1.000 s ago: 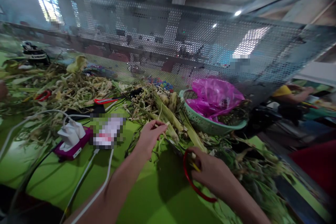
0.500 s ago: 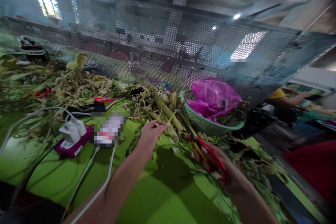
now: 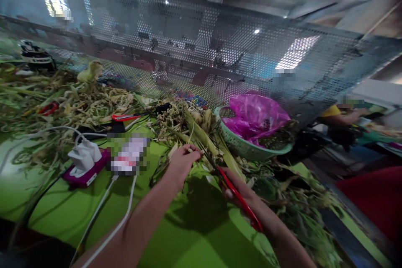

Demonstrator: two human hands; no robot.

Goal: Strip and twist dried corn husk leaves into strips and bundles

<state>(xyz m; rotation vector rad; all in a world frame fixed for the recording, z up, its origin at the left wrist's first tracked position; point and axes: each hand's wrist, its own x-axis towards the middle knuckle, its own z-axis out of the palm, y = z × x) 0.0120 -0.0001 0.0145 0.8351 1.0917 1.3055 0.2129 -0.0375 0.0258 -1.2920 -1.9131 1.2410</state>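
Observation:
My left hand [image 3: 179,166] is closed in a pinch above the green table, with a small, pale piece of plant stalk [image 3: 190,150] between thumb and fingers. A pair of red-handled scissors [image 3: 238,194] is in my right hand [image 3: 248,192], whose fingers wrap round the handles. The dark blades point up and left, close to the left fingertips; whether they touch the stalk, I cannot tell. Just beyond both hands lies a heap of dried stalks and husk-like leaves [image 3: 201,132].
A green basket [image 3: 248,150] holding a magenta plastic bag [image 3: 259,117] stands at the back right. To the left are a phone [image 3: 130,155], a purple power strip [image 3: 84,178] with white plugs and cables, and red-handled tools [image 3: 125,117]. Behind rises a perforated metal screen [image 3: 176,46]. Another person's arm [image 3: 347,118] shows far right.
My right hand has moved left and slightly inward, and the scissors' handles have come together, with the blades nearer the left fingertips. The left hand has barely shifted.

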